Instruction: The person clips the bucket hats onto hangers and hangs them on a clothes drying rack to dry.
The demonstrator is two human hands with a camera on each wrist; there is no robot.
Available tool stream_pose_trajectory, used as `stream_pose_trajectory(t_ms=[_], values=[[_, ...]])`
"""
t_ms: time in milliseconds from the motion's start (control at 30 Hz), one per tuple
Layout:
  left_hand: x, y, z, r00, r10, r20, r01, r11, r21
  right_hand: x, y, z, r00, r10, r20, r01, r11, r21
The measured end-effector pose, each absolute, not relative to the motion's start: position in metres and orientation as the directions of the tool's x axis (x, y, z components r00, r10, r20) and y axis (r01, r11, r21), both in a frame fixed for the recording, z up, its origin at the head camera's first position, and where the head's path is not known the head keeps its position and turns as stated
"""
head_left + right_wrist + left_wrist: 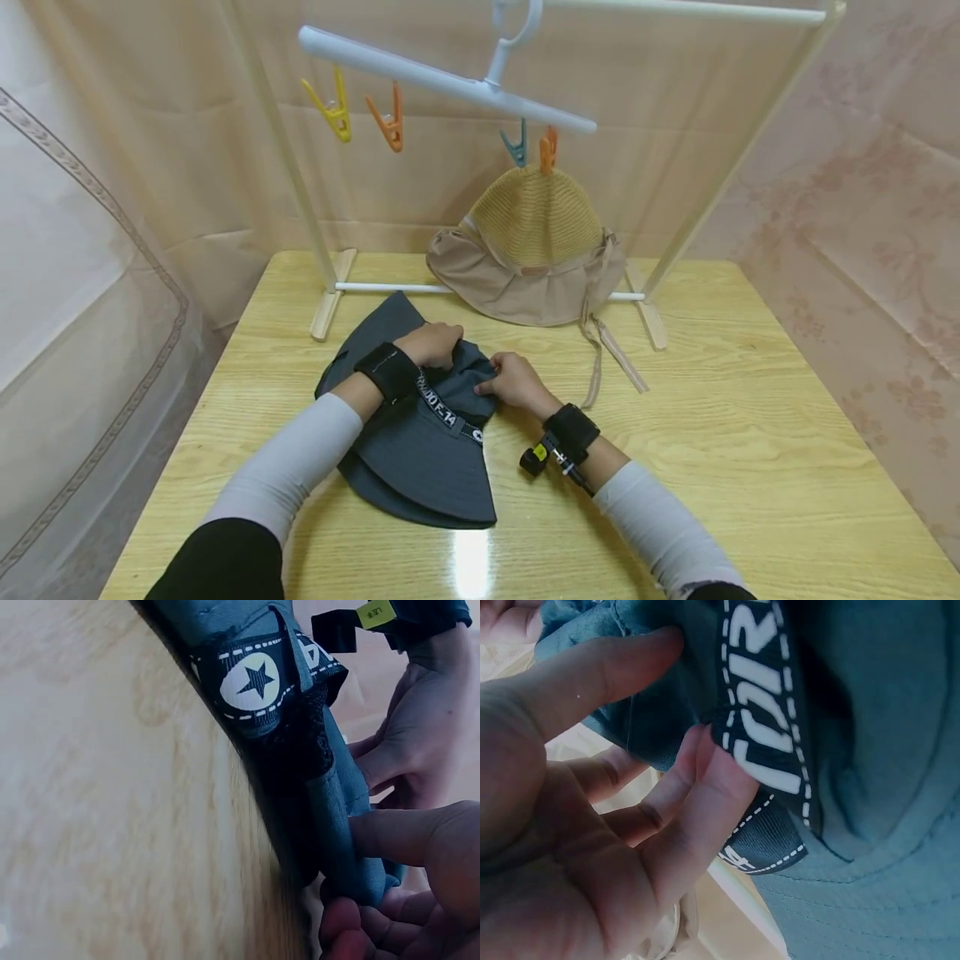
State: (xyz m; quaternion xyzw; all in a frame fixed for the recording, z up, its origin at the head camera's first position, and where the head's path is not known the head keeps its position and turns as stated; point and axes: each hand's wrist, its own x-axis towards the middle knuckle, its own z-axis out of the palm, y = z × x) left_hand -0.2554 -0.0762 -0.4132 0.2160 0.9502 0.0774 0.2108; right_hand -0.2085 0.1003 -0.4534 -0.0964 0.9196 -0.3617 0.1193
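Note:
A dark grey-blue bucket hat (427, 467) lies folded on the table, its wide brim toward the person and its crown pointing away. A black band (438, 407) with white lettering runs round the crown. My left hand (431, 343) holds the crown from above; in the left wrist view its thumb lies on the cloth and its fingertips touch the band's edge. My right hand (517, 383) pinches the right side of the crown. In the right wrist view, the thumb presses one face of the folded cloth, with curled fingers on the other side.
Behind the hat stands a rack with a white bottom bar (393, 287). A white hanger (450, 83) hangs tilted, carrying yellow, orange and blue clips. A straw-and-beige sun hat (536, 225) hangs from its right end, ties trailing onto the wooden table (750, 433).

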Motion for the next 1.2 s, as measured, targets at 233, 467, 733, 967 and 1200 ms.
stream_pose_trajectory(t_ms=[233,467,733,967,1200], values=[[-0.255,-0.08,-0.415,-0.832,0.449,-0.325,0.387,0.891,0.239,-0.206,0.097,-0.452,-0.954,-0.291,-0.077,-0.169,0.727,-0.665],[-0.25,-0.085,-0.416,-0.873,0.428,-0.232,0.397,0.902,0.17,-0.201,0.096,-0.452,-0.952,-0.293,-0.084,-0.165,0.725,-0.668],[-0.246,-0.092,-0.411,-0.916,0.317,-0.246,0.298,0.948,0.114,-0.202,0.098,-0.452,-0.951,-0.289,-0.114,-0.155,0.759,-0.632],[-0.253,-0.097,-0.413,-0.847,0.369,-0.383,0.357,0.928,0.104,-0.202,0.101,-0.45,-0.957,-0.275,-0.097,-0.15,0.748,-0.646],[-0.255,-0.092,-0.419,-0.847,0.33,-0.417,0.306,0.944,0.125,-0.201,0.107,-0.449,-0.95,-0.288,-0.118,-0.112,0.67,-0.734]])
